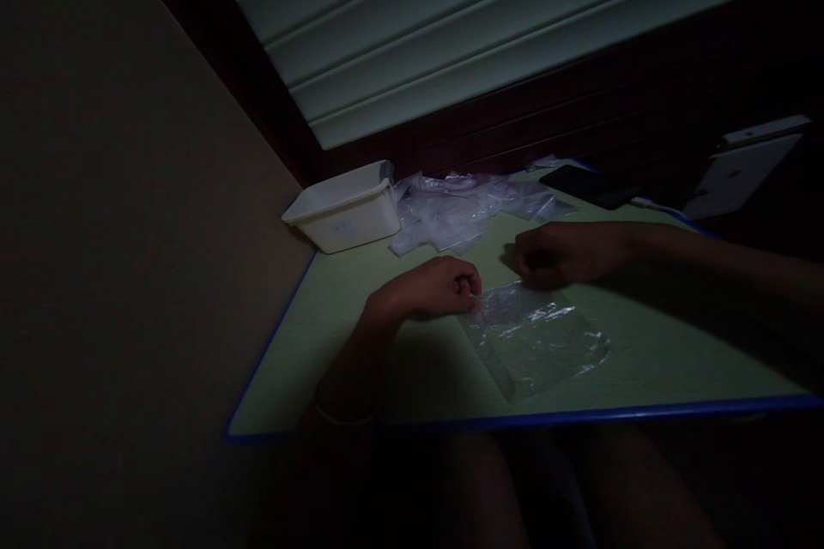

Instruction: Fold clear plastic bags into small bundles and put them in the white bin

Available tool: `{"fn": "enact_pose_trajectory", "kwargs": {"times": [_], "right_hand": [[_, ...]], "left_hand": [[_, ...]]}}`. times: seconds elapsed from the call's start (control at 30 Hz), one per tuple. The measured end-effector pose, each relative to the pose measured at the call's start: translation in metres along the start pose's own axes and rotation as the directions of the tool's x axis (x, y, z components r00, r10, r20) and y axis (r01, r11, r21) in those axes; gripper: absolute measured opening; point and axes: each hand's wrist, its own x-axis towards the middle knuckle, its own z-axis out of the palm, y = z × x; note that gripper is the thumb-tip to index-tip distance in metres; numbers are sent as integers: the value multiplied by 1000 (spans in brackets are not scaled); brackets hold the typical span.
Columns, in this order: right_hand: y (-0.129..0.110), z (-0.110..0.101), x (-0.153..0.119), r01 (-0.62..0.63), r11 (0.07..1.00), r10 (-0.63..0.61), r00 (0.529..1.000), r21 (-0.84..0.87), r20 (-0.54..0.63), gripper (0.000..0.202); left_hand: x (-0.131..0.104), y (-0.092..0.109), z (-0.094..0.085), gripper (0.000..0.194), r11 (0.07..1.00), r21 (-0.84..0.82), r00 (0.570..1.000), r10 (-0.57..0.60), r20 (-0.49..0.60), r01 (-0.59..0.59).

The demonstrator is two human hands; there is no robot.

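Note:
A clear plastic bag [541, 343] lies on the pale green tabletop [682, 343], its surface creased and shiny. My left hand [438, 287] pinches the bag's upper left corner between thumb and fingers. At the bag's upper right edge, my right hand [554, 253] is curled closed. Its fingertips are in shadow, so what they hold, if anything, is hard to make out. Behind both hands, a loose pile of clear plastic bags [451, 206] is spread across the back of the table.
A white plastic bin [351, 219] stands at the back left, beside the wall. Toward the back right lies a dark flat object [589, 186]. White boxes [740, 176] are beyond the table's right side. Blue edging [579, 416] runs along the table's front. The scene is dim.

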Motion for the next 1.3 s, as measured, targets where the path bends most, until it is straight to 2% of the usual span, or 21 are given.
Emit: {"fn": "enact_pose_trajectory", "kwargs": {"times": [0.23,0.33,0.47,0.57,0.73,0.87,0.97,1.03,1.1,1.17,1.3], "right_hand": [[1,1,2,17,999,-17,1000,40,5,9],[2,0,1,-1,997,3,999,78,-32,11],[0,-1,0,-22,988,33,997,152,-76,13],[-3,-1,0,-42,983,58,994,176,-87,12],[-5,1,0,1,966,38,989,257,-146,13],[-9,4,0,33,951,48,966,306,-253,17],[-13,9,2,41,920,101,936,390,-336,19],[-11,12,6,65,859,158,910,508,-384,21],[-8,16,10,93,753,253,873,651,-417,26],[-4,17,15,124,625,340,846,771,-412,26],[-2,17,21,220,288,300,903,932,-306,24]], "left_hand": [[0,-2,1,30,1000,10,1000,-19,-15,19],[-1,0,0,31,1000,-2,999,-28,-17,28],[1,2,0,37,1000,-12,994,-24,-107,22],[5,2,4,40,996,-93,988,-15,-155,1],[8,-1,9,34,950,-313,994,-27,-102,-6],[6,1,8,35,927,-371,998,-65,3,62],[6,1,8,30,908,-409,994,-105,-15,90],[8,-1,8,30,883,-462,989,-128,-78,78],[11,-4,7,32,845,-533,972,-158,-173,42],[16,-8,7,34,806,-592,931,-207,-300,-11],[25,-11,8,34,710,-686,817,-298,-493,-156]]}}
